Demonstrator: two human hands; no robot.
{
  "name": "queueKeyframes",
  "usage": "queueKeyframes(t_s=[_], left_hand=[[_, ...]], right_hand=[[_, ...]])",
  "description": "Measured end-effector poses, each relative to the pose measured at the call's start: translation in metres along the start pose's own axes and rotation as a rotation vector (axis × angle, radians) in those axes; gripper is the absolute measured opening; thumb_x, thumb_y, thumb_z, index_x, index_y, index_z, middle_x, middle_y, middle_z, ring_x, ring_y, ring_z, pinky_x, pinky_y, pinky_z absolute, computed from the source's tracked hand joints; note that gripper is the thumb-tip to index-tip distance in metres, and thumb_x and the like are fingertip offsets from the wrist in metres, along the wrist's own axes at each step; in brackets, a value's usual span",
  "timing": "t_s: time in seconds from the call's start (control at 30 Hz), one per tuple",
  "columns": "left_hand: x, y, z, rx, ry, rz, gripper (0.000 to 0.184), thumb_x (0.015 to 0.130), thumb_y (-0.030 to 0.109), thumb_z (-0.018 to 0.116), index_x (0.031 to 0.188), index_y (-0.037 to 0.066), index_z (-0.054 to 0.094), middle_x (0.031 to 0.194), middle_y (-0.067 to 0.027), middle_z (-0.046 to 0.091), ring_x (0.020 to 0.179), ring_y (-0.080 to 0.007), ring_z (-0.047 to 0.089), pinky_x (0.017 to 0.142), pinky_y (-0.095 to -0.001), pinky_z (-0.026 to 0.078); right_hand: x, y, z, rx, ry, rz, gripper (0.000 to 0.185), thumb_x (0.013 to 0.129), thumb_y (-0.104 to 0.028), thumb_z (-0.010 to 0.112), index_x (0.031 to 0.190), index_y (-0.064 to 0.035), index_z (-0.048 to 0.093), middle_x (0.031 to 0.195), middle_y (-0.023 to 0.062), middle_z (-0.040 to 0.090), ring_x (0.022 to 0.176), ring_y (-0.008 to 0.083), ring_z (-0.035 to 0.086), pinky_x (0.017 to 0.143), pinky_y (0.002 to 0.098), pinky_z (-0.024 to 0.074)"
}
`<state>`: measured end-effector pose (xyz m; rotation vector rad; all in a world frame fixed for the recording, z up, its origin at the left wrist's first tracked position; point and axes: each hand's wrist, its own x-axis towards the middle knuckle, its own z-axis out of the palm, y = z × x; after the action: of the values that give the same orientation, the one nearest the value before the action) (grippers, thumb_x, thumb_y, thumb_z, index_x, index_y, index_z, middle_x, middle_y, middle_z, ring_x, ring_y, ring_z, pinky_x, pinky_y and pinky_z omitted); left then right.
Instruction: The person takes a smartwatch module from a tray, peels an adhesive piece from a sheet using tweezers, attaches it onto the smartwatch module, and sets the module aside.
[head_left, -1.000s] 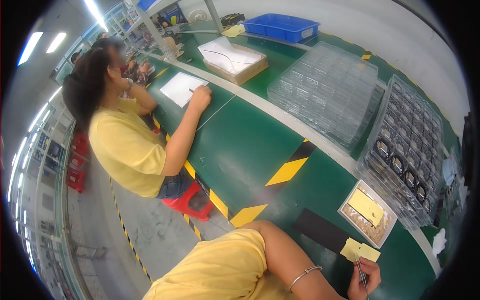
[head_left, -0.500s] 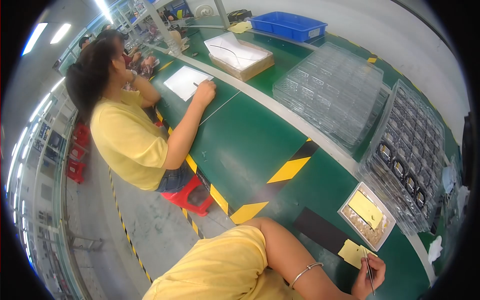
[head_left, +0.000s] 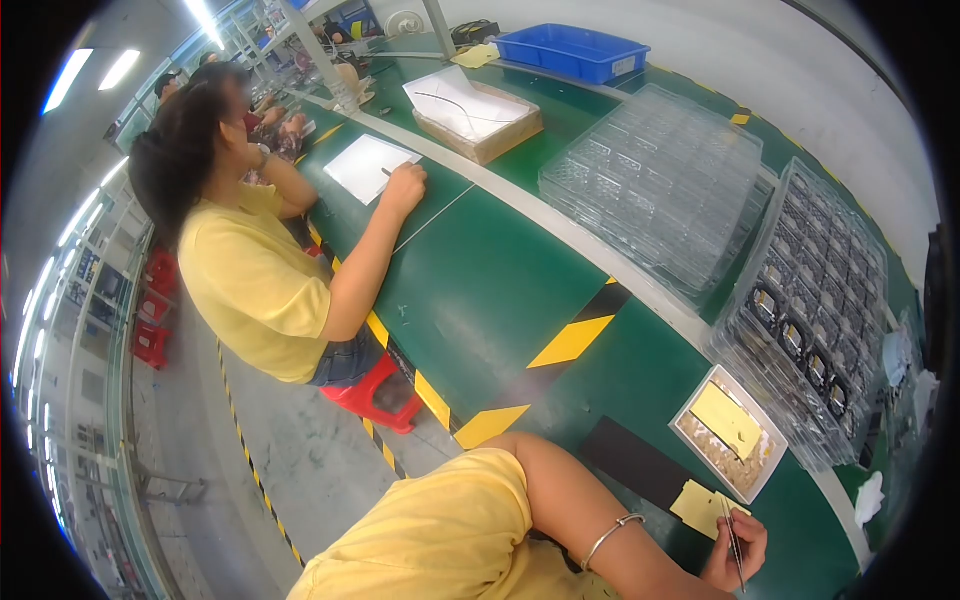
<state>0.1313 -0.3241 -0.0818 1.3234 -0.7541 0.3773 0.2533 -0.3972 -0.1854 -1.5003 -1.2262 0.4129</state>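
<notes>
In the bottom right corner, my right hand [head_left: 737, 554] is closed around a pair of thin metal tweezers [head_left: 737, 560]. The tweezer tips reach over a pale yellow sheet [head_left: 697, 507] bearing small dark specks. Whether the tips grip anything is too small to tell. A black rectangular strip [head_left: 632, 462] lies beside and partly under the yellow sheet. My left arm [head_left: 580, 500], with a metal bangle [head_left: 612, 540], runs down past the bottom edge; its hand is out of sight. Just beyond is a small white tray [head_left: 682, 428] holding another yellow piece [head_left: 727, 422] and brownish bits.
Clear plastic trays [head_left: 650, 190] are stacked behind, beside trays filled with dark round-edged parts [head_left: 795, 345]. Further back are a blue bin [head_left: 570, 52] and a box with papers [head_left: 490, 142]. A co-worker [head_left: 255, 280] sits left, pen on a white sheet [head_left: 362, 165].
The view has shifted slightly, so the table items sit a little further left. My hand still holds the tweezers over the yellow sheet.
</notes>
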Motion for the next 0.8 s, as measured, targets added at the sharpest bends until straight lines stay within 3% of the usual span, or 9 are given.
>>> queueKeyframes(t_s=[0.8], left_hand=[[0.003,0.003,0.004,-0.008,-0.018,-0.002,0.028,0.088,0.022,0.063,0.081,-0.005,0.065,0.074,-0.0215,0.062,0.066,-0.0308,0.057,0.059,-0.0395,0.043]], right_hand=[[0.004,-0.007,0.002,-0.048,0.049,0.079,0.016,0.083,0.009,0.060,0.089,-0.0007,0.050,0.098,0.0155,0.061,0.086,0.0162,0.062,0.077,0.0257,0.0520]])
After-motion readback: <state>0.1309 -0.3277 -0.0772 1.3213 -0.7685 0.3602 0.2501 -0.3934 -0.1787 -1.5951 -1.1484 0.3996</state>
